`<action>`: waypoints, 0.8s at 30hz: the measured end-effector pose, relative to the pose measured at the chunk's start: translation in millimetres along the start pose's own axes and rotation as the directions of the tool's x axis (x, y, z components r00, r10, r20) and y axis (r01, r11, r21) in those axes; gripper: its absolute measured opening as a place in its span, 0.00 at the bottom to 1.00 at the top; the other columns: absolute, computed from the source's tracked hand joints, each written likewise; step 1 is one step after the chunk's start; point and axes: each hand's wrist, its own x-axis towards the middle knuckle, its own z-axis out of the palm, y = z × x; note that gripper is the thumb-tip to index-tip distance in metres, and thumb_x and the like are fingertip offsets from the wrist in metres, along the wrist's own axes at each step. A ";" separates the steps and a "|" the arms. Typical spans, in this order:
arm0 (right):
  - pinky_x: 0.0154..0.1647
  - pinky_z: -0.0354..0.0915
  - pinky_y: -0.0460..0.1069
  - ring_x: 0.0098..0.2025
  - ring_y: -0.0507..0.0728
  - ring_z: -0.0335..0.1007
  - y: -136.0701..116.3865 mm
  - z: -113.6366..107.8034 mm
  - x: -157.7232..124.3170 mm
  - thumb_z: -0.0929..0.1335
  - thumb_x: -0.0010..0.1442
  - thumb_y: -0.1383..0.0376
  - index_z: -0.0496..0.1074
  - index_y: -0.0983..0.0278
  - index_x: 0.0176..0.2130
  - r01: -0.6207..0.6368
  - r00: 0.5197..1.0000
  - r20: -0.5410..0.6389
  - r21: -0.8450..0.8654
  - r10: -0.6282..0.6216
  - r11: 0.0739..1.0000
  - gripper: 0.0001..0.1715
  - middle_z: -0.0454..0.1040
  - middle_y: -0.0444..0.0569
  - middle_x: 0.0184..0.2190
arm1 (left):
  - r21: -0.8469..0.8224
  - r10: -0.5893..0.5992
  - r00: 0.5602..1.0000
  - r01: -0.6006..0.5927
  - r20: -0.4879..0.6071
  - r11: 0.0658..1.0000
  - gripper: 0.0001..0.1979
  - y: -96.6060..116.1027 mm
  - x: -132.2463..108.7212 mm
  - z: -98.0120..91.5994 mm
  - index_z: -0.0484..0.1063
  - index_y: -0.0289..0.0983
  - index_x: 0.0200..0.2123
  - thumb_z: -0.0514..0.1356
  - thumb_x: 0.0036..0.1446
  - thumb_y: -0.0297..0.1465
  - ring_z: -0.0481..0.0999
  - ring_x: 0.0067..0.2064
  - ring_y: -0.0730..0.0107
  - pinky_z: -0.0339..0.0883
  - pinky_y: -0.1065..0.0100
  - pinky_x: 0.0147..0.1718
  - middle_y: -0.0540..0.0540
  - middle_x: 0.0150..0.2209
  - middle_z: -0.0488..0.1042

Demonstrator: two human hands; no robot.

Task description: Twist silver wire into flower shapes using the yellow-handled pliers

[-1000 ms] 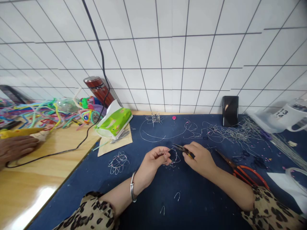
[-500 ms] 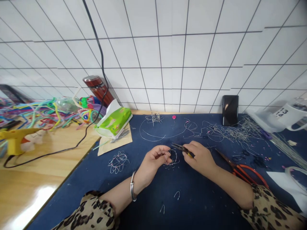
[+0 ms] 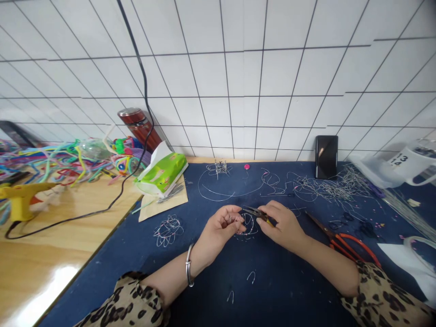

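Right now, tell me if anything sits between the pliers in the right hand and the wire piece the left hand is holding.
Nothing visible does. The left hand pinches the wire piece, and the pliers in the right hand already reach its upper edge. Only bare blue mat lies beneath.

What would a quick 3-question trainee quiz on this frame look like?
1. True or false: the right hand holds pliers.
2. What does the left hand pinch? A) scissors B) wire piece C) phone
3. Fill in: the orange-handled scissors lie on the blue ____, to the right of the right hand.

Key: 1 true; 2 B, the wire piece; 3 mat.
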 end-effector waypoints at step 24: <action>0.28 0.58 0.44 0.27 0.48 0.60 -7.6 -1.3 1.6 0.66 0.52 0.66 0.70 0.62 0.33 -0.220 0.972 0.158 0.357 0.173 0.908 0.05 0.64 0.42 0.27 | -0.018 -0.062 0.989 0.065 0.137 0.998 0.14 -0.9 -5.6 6.1 0.65 0.36 0.43 0.61 0.52 0.25 0.75 0.34 0.72 0.68 0.67 0.37 0.48 0.34 0.71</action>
